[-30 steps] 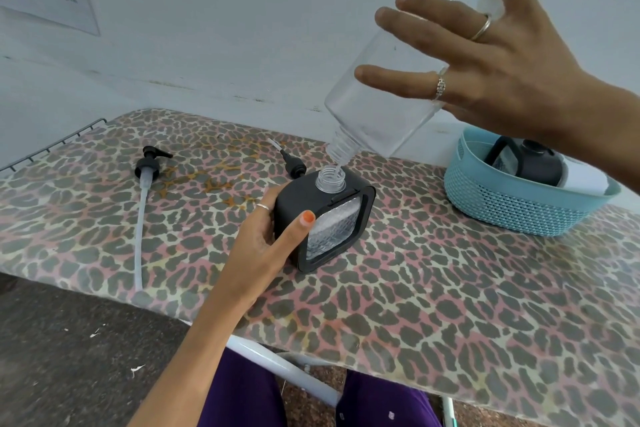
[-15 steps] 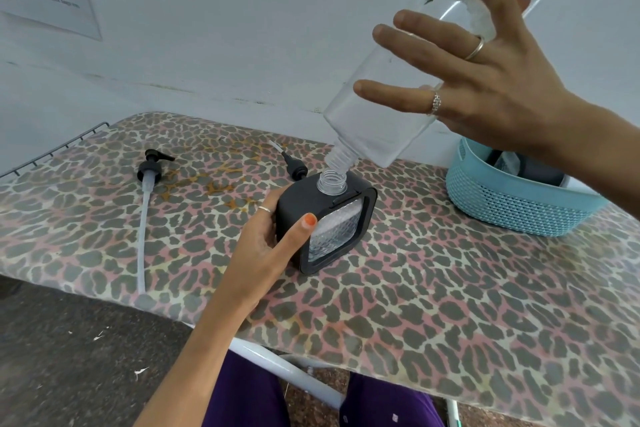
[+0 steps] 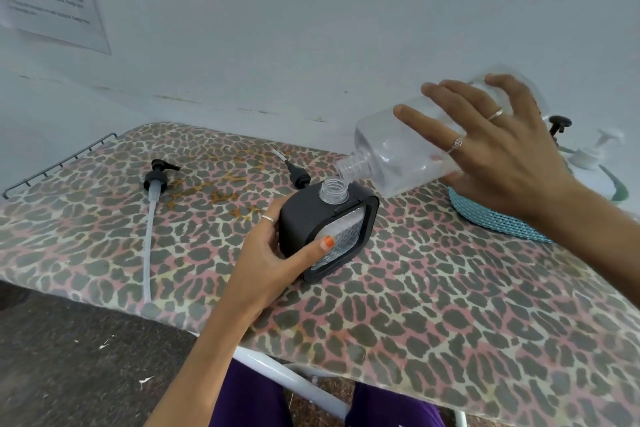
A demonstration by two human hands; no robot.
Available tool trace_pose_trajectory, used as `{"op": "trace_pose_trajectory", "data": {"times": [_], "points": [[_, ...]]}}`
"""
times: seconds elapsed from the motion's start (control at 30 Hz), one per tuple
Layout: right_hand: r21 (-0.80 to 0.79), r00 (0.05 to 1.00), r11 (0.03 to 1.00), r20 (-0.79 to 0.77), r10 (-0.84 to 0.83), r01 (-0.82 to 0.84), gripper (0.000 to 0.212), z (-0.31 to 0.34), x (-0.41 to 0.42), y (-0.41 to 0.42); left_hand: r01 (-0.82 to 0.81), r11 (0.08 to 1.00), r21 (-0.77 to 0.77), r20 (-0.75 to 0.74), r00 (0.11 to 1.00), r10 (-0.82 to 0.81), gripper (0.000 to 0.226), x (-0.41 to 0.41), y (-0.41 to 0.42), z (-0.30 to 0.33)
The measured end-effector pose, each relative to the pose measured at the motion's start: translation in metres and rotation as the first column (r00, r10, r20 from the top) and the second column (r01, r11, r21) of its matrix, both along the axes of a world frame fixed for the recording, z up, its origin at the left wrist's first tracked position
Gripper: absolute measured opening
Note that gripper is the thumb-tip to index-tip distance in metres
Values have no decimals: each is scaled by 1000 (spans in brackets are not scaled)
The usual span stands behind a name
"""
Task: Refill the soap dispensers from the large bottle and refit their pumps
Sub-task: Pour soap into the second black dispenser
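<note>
I am standing at the worktop (image 3: 450,305), my right hand (image 3: 498,163) gripping the big bottle (image 3: 398,152) tipped low, its neck just above the dispenser (image 3: 308,222). My left hand (image 3: 270,263) is clasping that dispenser, which is sitting uncapped on the worktop, two pumps (image 3: 156,177) lying behind.

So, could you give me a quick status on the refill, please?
Left hand grips dispenser, neck open. Right hand holds big bottle tilted, mouth beside dispenser's neck. Two pumps lying loose on board; nothing blocking.

pale wall (image 3: 311,28), perhaps concrete floor (image 3: 69,357)
</note>
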State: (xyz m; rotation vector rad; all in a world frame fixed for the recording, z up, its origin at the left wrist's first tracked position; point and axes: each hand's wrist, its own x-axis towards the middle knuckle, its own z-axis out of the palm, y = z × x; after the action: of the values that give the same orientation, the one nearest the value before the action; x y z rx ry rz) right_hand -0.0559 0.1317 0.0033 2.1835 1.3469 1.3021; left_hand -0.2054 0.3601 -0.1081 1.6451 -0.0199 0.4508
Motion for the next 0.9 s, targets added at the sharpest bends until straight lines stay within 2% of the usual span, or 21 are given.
{"op": "trace_pose_trajectory", "data": {"times": [0.13, 0.23, 0.3, 0.37, 0.47, 0.57, 0.73, 0.9], "points": [[132, 987, 989, -157, -45, 66, 86, -24, -5, -4, -32, 999, 26, -5, 999, 32, 50, 0, -1, 0], [295, 939, 951, -344, 20, 88, 82, -39, -12, -1, -49, 998, 36, -2, 999, 49, 50, 0, 0, 0], [436, 847, 891, -515, 134, 124, 89, -46, -19, 3, -55, 998, 42, 0, 999, 55, 52, 0, 0, -1], [576, 703, 796, -643, 303, 184, 92, -49, -24, 8, -60, 997, 46, -1, 998, 60, 53, 1, 0, -1], [707, 575, 665, -655, 489, 240, 89, -55, -27, 11, -67, 996, 60, 3, 998, 67, 54, 1, 0, -3], [734, 499, 596, -669, 551, 325, 87, -65, -25, 9, -68, 996, 56, 16, 998, 67, 53, 1, -1, -1], [733, 406, 502, -675, 616, 459, 85, -84, -17, 4, -84, 995, 53, 31, 996, 82, 54, 1, -2, 0], [755, 371, 408, -624, 687, 514, 82, -95, -19, 2, -103, 992, 79, 49, 994, 99, 45, 0, -3, 0]]}}
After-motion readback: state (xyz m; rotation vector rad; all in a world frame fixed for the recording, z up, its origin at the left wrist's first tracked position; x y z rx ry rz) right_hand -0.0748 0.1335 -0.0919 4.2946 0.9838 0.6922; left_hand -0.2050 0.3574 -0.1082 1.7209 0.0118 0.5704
